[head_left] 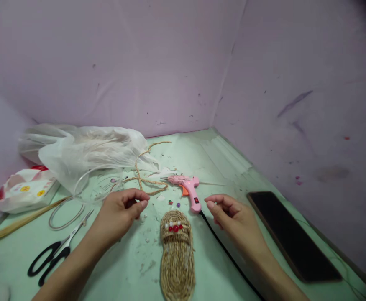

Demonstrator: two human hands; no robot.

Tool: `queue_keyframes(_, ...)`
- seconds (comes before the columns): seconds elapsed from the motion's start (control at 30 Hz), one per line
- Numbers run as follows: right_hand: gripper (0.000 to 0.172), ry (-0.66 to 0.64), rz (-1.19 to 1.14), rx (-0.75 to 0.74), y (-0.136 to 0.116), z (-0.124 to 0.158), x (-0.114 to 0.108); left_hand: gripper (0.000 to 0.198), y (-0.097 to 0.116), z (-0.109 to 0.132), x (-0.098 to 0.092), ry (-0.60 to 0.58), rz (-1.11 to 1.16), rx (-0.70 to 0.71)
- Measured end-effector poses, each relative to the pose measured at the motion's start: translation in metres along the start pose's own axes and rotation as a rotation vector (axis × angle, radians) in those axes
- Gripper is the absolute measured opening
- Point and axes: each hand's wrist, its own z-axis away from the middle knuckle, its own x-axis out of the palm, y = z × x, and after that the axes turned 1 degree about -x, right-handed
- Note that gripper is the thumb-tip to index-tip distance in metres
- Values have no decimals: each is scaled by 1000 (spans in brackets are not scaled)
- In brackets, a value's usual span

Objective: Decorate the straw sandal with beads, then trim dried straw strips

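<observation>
A small woven straw slipper [178, 259] lies between my forearms, with red and white beads [175, 228] in a row across its strap. My left hand [123, 213] hovers to the upper left of it, thumb and forefinger pinched together. On the other side, my right hand [231, 213] has its fingers curled and its thumb against the forefinger. Whatever either pinch may hold is too small to make out. Between the hands lies a pink glue gun [185, 186] with an orange trigger, close to my right fingertips but apart from them. A green bead [170, 202] and a purple bead [178, 205] sit above the slipper's toe.
Black-handled scissors [60, 246] lie left of my left forearm. A braided straw cord [140, 179] curls before a white plastic bag [98, 146]. The glue gun's black cable [223, 242] runs toward me. At right rests a dark phone [291, 234]; a white packet [27, 190] stands far left.
</observation>
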Motion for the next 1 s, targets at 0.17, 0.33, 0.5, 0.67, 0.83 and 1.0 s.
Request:
queue_keyframes(0.17, 27, 51, 64, -14, 6, -4, -2, 14, 0, 11, -12, -327, -496, 126)
queue_keyframes(0.33, 26, 77, 86, -3, 3, -4, -2, 11, -12, 20, -1, -422, -635, 114)
queue_keyframes(0.5, 25, 76, 84, -9, 7, -4, -2, 10, -22, 15, 5, -414, -595, 101)
queue_keyframes(0.67, 25, 41, 139, 14, 10, -2, 0, 10, -26, 10, 14, -393, -575, 132)
queue_keyframes(0.83, 25, 50, 160, -5, 5, 1, 3, 14, -27, 10, 15, -379, -565, 145)
queue_keyframes(1.0, 10, 5, 136, -252, -4, 21, 6, 7, -1, 25, 3, -485, -59, -103)
